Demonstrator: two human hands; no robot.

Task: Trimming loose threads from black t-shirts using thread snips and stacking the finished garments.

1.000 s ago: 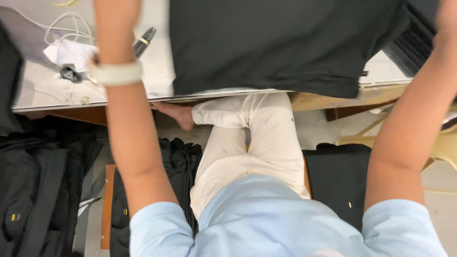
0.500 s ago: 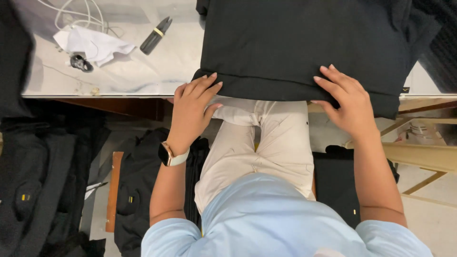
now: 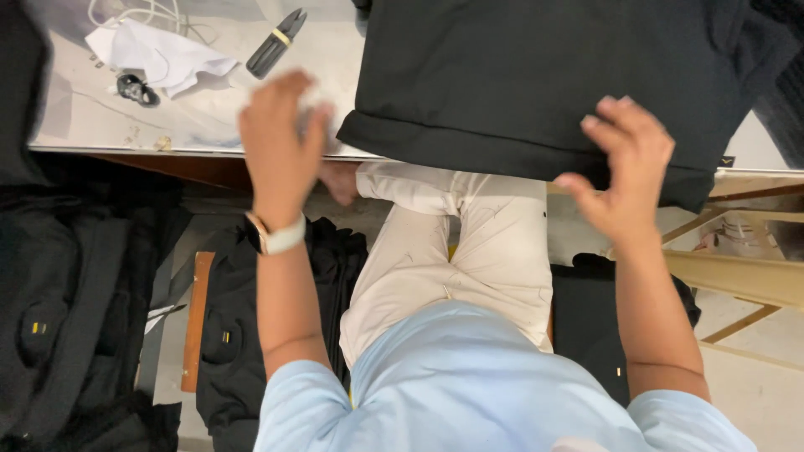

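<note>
A folded black garment [image 3: 544, 75] lies on the white table [image 3: 209, 125], its near hem hanging a little over the table's front edge. My left hand [image 3: 280, 142] is raised just left of the hem's left corner, blurred, fingers loosely apart, holding nothing. Over the hem's right part hovers my right hand [image 3: 624, 172], fingers spread, not gripping the cloth. A pale watch band [image 3: 280, 238] is on my left wrist.
At the table's far left lie a crumpled white cloth [image 3: 163, 54], a small black clip [image 3: 138, 90], white cable [image 3: 138, 10] and dark snips [image 3: 275, 42]. Black garments [image 3: 75, 310] are stacked on the floor at left. A wooden frame [image 3: 737, 276] stands at right.
A second ago both arms reached far over the garment. Half a second ago both hands pressed on its near hem. Now both hands have lifted off and pulled back slightly.
</note>
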